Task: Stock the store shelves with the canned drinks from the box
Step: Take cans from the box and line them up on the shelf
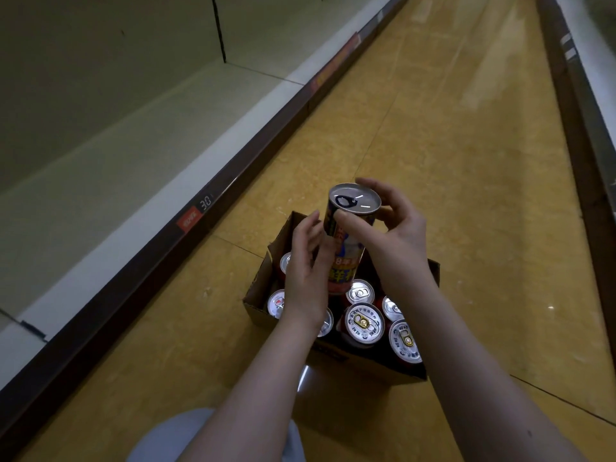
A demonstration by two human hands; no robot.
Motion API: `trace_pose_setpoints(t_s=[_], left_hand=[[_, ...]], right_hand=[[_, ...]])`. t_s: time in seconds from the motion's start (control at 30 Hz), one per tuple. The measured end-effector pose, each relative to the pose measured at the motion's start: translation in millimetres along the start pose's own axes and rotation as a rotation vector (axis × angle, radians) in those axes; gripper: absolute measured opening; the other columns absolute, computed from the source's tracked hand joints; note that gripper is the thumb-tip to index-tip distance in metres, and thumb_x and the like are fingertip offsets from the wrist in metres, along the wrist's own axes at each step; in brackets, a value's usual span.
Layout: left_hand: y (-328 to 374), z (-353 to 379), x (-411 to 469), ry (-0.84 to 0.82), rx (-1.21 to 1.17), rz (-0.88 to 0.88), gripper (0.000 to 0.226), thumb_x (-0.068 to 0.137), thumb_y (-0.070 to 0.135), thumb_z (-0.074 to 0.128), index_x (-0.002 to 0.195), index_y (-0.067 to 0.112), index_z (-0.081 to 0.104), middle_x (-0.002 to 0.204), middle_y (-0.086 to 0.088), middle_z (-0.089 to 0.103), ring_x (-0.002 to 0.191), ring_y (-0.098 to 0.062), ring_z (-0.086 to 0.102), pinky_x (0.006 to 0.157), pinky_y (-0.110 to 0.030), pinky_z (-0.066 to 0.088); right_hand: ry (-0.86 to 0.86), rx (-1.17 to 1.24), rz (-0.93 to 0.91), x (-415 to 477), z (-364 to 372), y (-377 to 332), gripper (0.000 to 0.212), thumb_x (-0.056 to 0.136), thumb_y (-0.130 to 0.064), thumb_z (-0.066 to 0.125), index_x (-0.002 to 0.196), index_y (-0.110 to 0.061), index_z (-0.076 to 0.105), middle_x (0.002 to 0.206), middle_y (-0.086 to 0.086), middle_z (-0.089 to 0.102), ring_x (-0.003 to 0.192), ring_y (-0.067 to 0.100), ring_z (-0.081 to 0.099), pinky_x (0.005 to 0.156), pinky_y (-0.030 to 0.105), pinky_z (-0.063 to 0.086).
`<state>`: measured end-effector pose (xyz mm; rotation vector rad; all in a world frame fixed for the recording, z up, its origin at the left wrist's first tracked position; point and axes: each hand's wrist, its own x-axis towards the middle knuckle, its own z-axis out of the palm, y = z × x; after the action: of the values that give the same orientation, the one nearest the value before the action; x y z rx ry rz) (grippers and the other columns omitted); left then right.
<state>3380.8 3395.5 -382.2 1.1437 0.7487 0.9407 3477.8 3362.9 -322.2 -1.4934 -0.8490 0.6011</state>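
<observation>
A tall can [350, 235] is up above the open cardboard box [263, 281], upright, pull-tab facing us. The right hand [393, 225] grips it, thumb across its side; the left hand [308, 261] is loose, fingertips just touching the can. More cans [364, 325] stand in the box on the yellow floor [466, 195], beside the low shelf [116, 145].

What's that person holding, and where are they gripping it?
A tall drink can, upright above the box. The right hand grips its upper side; the left hand touches its side.
</observation>
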Motion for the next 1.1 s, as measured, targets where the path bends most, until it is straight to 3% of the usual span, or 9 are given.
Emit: trace_pose_setpoints(t_s=[0.07, 0.17, 0.23, 0.33, 0.43, 0.6, 0.87, 1.0, 1.1], left_hand=[[-0.7, 0.7, 0.6, -0.015, -0.03, -0.007, 0.072, 0.077, 0.062, 0.051, 0.134, 0.018, 0.043, 0.126, -0.003, 0.059, 0.116, -0.018, 0.059, 0.093, -0.037, 0.052], [-2.0, 0.4, -0.5, 0.018, -0.029, -0.082, 0.058, 0.084, 0.056, 0.041, 0.127, 0.019, 0.051, 0.12, -0.005, 0.063, 0.111, -0.02, 0.062, 0.092, -0.04, 0.052], [-2.2, -1.2, -1.7, 0.086, -0.093, -0.148, 0.07, 0.076, 0.063, 0.044, 0.127, 0.015, 0.053, 0.12, -0.01, 0.063, 0.113, -0.025, 0.061, 0.092, -0.04, 0.051], [-1.9, -10.7, -2.6, 0.156, -0.08, -0.101, 0.095, 0.064, 0.08, 0.045, 0.128, 0.011, 0.053, 0.12, -0.014, 0.063, 0.111, -0.027, 0.061, 0.092, -0.039, 0.052], [2.1, -20.7, -5.3, 0.206, -0.075, -0.06, 0.084, 0.07, 0.071, 0.036, 0.12, 0.008, 0.058, 0.112, -0.017, 0.066, 0.106, -0.028, 0.064, 0.087, -0.036, 0.054], [22.9, -46.9, -11.7, 0.233, -0.039, 0.011, 0.052, 0.084, 0.053, 0.033, 0.107, 0.016, 0.062, 0.1, -0.006, 0.071, 0.092, -0.015, 0.069, 0.075, -0.023, 0.056], [97.9, -103.9, -48.9, 0.465, -0.086, 0.185, 0.082, 0.06, 0.081, 0.055, 0.112, 0.017, 0.063, 0.107, -0.007, 0.07, 0.101, -0.022, 0.067, 0.084, -0.034, 0.055], [156.9, -142.4, -80.2, 0.639, -0.093, 0.299, 0.052, 0.076, 0.062, 0.048, 0.103, 0.021, 0.067, 0.104, -0.007, 0.072, 0.101, -0.023, 0.067, 0.081, -0.032, 0.055], [199.8, -171.5, -107.6, 0.755, -0.057, 0.391, 0.06, 0.071, 0.062, 0.044, 0.103, 0.016, 0.065, 0.106, -0.012, 0.07, 0.104, -0.028, 0.065, 0.085, -0.038, 0.053]], right_hand=[[-0.036, 0.036, 0.01, -2.4, 4.8, -0.5, 0.048, 0.067, -0.026, 0.078, 0.111, -0.028, 0.061, 0.118, 0.003, 0.062, 0.105, 0.012, 0.06, 0.075, 0.02, 0.054], [-0.099, 0.034, 0.042, -6.4, 14.0, 2.7, 0.057, 0.061, -0.039, 0.079, 0.114, -0.032, 0.06, 0.12, 0.004, 0.06, 0.109, 0.009, 0.06, 0.083, 0.024, 0.054], [-0.121, 0.109, 0.114, -7.4, 19.8, 3.7, 0.057, 0.063, -0.043, 0.077, 0.116, -0.029, 0.061, 0.116, 0.004, 0.063, 0.107, 0.014, 0.062, 0.084, 0.028, 0.055], [-0.173, 0.291, 0.238, -5.1, 29.3, 2.2, 0.036, 0.079, -0.044, 0.055, 0.106, -0.024, 0.067, 0.104, 0.003, 0.071, 0.094, 0.018, 0.068, 0.078, 0.033, 0.054], [-0.212, 0.292, 0.224, -4.6, 38.9, 3.2, 0.039, 0.082, -0.043, 0.043, 0.104, -0.022, 0.068, 0.102, 0.005, 0.072, 0.09, 0.016, 0.068, 0.076, 0.031, 0.053], [-0.353, 0.35, 0.153, -12.0, 65.5, -11.5, 0.038, 0.087, -0.032, 0.044, 0.112, -0.01, 0.062, 0.103, 0.007, 0.07, 0.093, 0.015, 0.067, 0.072, 0.021, 0.053], [-0.624, 0.457, 0.104, -45.4, 136.4, -79.2, 0.031, 0.093, -0.02, 0.044, 0.119, -0.01, 0.058, 0.107, 0.003, 0.068, 0.092, 0.006, 0.067, 0.07, 0.015, 0.052], [-0.768, 0.554, 0.075, -76.6, 187.3, -132.6, 0.023, 0.092, -0.016, 0.052, 0.113, -0.011, 0.06, 0.103, 0.004, 0.069, 0.09, 0.008, 0.067, 0.074, 0.017, 0.054], [-0.877, 0.62, 0.021, -104.7, 220.2, -177.5, 0.025, 0.082, -0.02, 0.063, 0.107, -0.016, 0.061, 0.089, -0.006, 0.071, 0.083, 0.003, 0.068, 0.068, 0.015, 0.052]])
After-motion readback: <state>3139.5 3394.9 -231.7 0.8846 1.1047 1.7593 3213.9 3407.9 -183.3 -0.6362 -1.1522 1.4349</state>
